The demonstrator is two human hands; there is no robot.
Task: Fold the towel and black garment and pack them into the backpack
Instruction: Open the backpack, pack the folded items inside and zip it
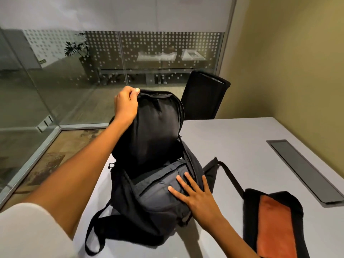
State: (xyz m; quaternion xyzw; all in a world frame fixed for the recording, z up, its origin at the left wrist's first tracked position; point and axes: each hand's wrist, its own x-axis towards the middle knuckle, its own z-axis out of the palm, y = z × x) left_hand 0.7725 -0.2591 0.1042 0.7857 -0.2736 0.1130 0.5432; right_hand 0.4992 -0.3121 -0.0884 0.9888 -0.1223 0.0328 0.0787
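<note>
A black backpack (149,207) lies on the grey table with its main flap (158,127) lifted upright. My left hand (125,104) grips the flap's top edge and holds it up. Straight-fingered, my right hand (193,192) presses flat on a dark grey folded fabric (158,185) inside the open compartment. To the right, an orange towel (275,224) lies folded on a black garment (251,211) on the table, apart from both hands. One strap (230,175) runs from the backpack toward that pile.
A black chair (202,95) stands at the table's far side. A dark cable-tray lid (305,170) is set into the grey table (242,136) on the right. Glass partition walls and floor lie to the left, past the table's left edge.
</note>
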